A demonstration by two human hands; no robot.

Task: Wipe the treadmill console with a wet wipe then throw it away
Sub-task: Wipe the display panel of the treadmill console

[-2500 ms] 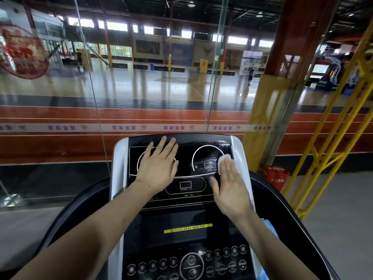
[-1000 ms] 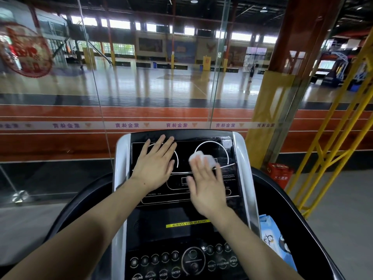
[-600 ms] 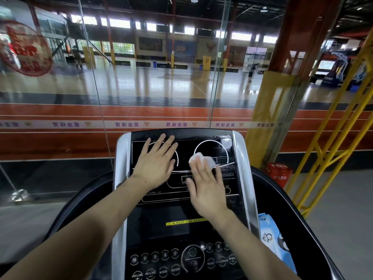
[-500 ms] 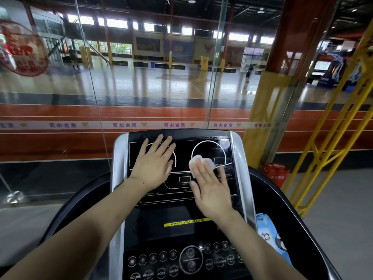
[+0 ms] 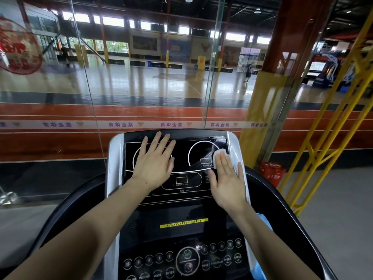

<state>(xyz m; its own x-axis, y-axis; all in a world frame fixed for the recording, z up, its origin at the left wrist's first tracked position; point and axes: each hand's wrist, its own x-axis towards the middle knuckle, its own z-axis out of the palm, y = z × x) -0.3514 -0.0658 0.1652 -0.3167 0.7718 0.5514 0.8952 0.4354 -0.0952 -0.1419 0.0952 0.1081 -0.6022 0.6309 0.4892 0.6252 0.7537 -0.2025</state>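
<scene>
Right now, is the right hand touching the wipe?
Touching. The head view shows the right hand lying flat with its fingers over the wipe, pressing it onto the console.

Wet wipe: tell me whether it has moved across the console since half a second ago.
Yes. The wet wipe under the right hand has slid rightward, from the left side of the right-hand dial ring to the console's silver right edge.

Treadmill console (image 5: 181,199): black panel, silver side trim, tilted up toward the glass wall. Left hand (image 5: 155,162) lies flat on the left dial ring, fingers spread. Right hand (image 5: 228,182) flat at the right edge, fingers pressing a white wet wipe (image 5: 220,156) against the panel beside the right dial. Blue packet (image 5: 264,221) at the console's right side, mostly hidden, possibly wipes.
</scene>
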